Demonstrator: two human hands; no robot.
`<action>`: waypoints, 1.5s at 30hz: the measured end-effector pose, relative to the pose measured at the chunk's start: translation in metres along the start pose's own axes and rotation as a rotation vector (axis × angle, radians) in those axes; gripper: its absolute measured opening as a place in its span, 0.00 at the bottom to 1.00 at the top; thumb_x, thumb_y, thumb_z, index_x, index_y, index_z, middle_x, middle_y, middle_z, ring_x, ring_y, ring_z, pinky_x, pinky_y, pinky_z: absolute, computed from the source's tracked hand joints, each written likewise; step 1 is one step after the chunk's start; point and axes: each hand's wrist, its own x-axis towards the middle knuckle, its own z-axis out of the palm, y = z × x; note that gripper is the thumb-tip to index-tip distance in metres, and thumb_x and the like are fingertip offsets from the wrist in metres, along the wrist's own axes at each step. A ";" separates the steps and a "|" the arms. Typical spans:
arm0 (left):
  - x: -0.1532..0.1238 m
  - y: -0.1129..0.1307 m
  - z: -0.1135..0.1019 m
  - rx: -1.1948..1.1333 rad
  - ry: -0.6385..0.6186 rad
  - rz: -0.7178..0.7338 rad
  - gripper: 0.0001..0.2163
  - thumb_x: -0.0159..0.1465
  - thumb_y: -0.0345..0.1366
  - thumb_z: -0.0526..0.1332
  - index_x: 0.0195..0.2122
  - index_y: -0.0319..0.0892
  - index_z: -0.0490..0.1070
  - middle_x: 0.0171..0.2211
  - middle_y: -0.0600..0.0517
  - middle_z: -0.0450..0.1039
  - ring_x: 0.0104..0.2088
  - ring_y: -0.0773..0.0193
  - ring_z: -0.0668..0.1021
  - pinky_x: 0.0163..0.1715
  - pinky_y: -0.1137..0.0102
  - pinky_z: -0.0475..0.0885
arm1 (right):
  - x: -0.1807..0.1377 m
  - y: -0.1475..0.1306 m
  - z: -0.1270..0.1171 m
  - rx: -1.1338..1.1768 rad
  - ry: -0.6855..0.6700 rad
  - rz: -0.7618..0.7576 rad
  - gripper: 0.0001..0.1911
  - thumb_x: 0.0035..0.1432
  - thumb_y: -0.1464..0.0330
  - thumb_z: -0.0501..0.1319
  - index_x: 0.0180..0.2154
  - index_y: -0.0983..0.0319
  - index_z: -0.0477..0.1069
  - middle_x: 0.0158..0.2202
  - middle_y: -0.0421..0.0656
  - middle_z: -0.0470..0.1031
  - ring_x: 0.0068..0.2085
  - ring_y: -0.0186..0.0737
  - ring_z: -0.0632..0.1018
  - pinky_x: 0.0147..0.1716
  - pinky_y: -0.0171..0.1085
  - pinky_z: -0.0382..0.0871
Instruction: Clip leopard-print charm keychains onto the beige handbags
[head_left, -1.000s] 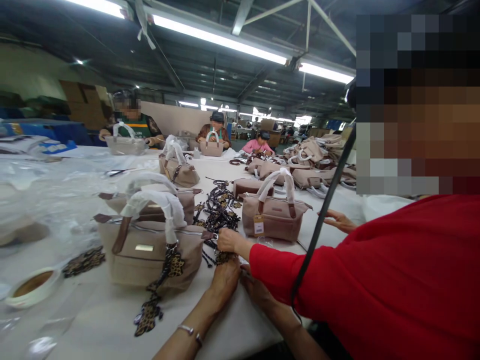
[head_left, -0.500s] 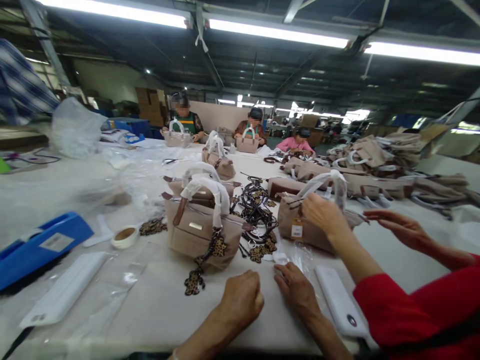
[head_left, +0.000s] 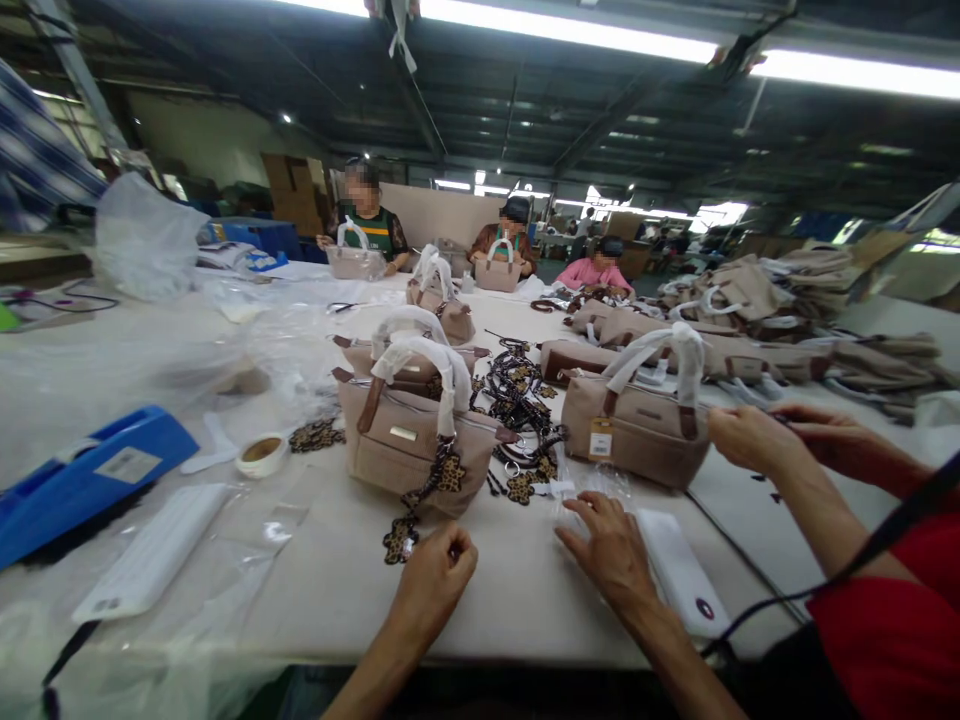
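Observation:
My left hand (head_left: pixel 439 575) is curled into a fist on the near side of the table, and whatever its fingers hold, if anything, is hidden. Just beyond it stands a beige handbag (head_left: pixel 375 435) with wrapped white handles. A leopard-print charm (head_left: pixel 399 540) on a dark cord hangs from that bag and lies by my left wrist. My right hand (head_left: pixel 604 545) is open, fingers spread, over a clear plastic bag (head_left: pixel 611 482). Beyond my fingers sits a heap of charms and cords (head_left: pixel 517 400). A second handbag (head_left: pixel 645 440) with a paper tag (head_left: pixel 601 440) stands further right.
A co-worker's hands (head_left: pixel 757 440) and red sleeve (head_left: pixel 874 620) are at the right. White devices (head_left: pixel 679 570) lie to either side. A blue tape dispenser (head_left: pixel 97 480) and tape roll (head_left: pixel 261 455) are left. Beige bags (head_left: pixel 787 290) are piled at the back right; people sit opposite.
My left hand has shifted left, towards the charm. My right hand has spread its fingers. The co-worker's hand has left the tagged handbag's handle and moved right, beside the other hand.

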 end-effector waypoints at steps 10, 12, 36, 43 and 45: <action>-0.024 -0.011 -0.041 -0.616 -0.145 -0.198 0.13 0.56 0.44 0.63 0.24 0.41 0.63 0.18 0.59 0.63 0.17 0.72 0.65 0.20 0.75 0.60 | 0.018 -0.012 0.036 0.182 -0.045 -0.167 0.17 0.66 0.65 0.52 0.29 0.60 0.74 0.31 0.44 0.76 0.36 0.42 0.74 0.39 0.39 0.65; -0.025 -0.010 -0.047 -0.784 -0.023 -0.213 0.14 0.56 0.44 0.64 0.25 0.40 0.64 0.20 0.59 0.64 0.17 0.74 0.64 0.20 0.77 0.58 | 0.014 0.001 0.033 0.156 -0.032 -0.132 0.18 0.65 0.63 0.52 0.26 0.61 0.73 0.28 0.45 0.75 0.35 0.43 0.74 0.37 0.40 0.64; -0.010 0.013 -0.030 -0.045 0.012 0.048 0.07 0.58 0.40 0.61 0.34 0.42 0.71 0.31 0.51 0.71 0.31 0.61 0.74 0.33 0.68 0.68 | 0.061 -0.133 -0.056 1.709 -0.252 0.560 0.26 0.44 0.56 0.72 0.42 0.62 0.71 0.25 0.40 0.77 0.23 0.36 0.77 0.23 0.35 0.72; 0.044 0.024 -0.059 0.307 0.480 0.250 0.10 0.61 0.37 0.59 0.43 0.42 0.70 0.41 0.47 0.73 0.45 0.53 0.72 0.47 0.59 0.66 | 0.081 -0.130 -0.048 1.123 -0.200 0.310 0.14 0.54 0.57 0.64 0.32 0.62 0.74 0.16 0.36 0.70 0.17 0.33 0.72 0.16 0.30 0.63; 0.052 0.024 -0.057 0.355 0.461 0.244 0.09 0.61 0.37 0.59 0.41 0.42 0.71 0.39 0.47 0.73 0.43 0.53 0.72 0.45 0.59 0.66 | 0.086 -0.135 -0.044 1.152 -0.228 0.333 0.14 0.53 0.57 0.63 0.31 0.62 0.73 0.15 0.36 0.71 0.18 0.35 0.73 0.17 0.32 0.67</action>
